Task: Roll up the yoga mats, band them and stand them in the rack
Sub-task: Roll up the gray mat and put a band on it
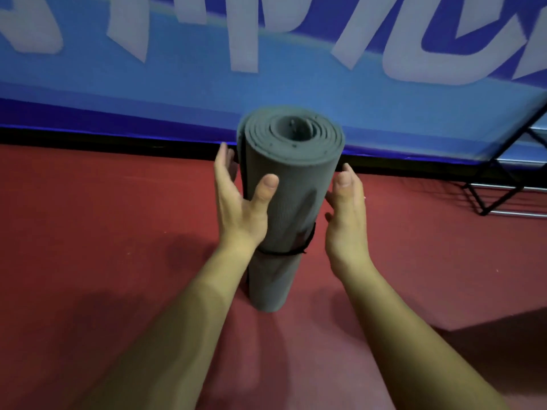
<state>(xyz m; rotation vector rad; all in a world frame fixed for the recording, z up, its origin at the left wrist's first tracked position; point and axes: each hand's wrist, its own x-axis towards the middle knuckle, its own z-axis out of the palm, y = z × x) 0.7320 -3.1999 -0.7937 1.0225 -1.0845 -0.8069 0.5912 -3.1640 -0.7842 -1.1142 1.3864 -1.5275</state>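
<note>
Standing upright near the far edge of the red floor [88,217], below the blue banner [177,99]: one grey yoga mat [296,173], rolled, with a black band [278,253] round its lower half. My left hand [239,211] grips the upper roll, thumb in front, fingers wrapped behind. My right hand [346,214] lies alongside, fingers straight; contact unclear. Foam, I judge: light, soft, grippy. Hold mid-roll, above the band.

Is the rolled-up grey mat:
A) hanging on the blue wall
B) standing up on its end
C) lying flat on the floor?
B: the grey mat stands on its end on the red floor, a black band round it and the left hand keeping a grip on its side.
</note>
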